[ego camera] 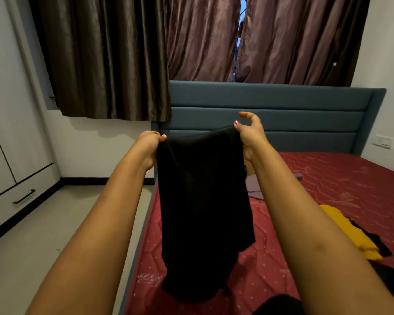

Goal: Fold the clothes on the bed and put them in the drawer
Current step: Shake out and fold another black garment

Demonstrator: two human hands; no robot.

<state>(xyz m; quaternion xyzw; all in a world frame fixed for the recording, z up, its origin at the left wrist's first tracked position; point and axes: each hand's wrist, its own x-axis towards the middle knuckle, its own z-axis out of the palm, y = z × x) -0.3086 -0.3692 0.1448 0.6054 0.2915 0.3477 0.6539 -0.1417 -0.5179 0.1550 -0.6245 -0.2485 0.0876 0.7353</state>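
Black garment (205, 201) held up at centre over the red bed (328, 189), left hand (149, 147) pinching its top corner at 10 o'clock, right hand (250, 135) pinching the other at 1 o'clock, yellow cloth (341, 228) at 4 o'clock, drawer (21, 194) at 9 o'clock

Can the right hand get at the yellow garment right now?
Probably not yet: the right hand pinches the black garment with the left hand. Once freed, the yellow garment lies near that arm, mostly uncovered.

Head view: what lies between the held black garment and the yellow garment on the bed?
The right forearm crosses there, above the red mattress, in the head view.
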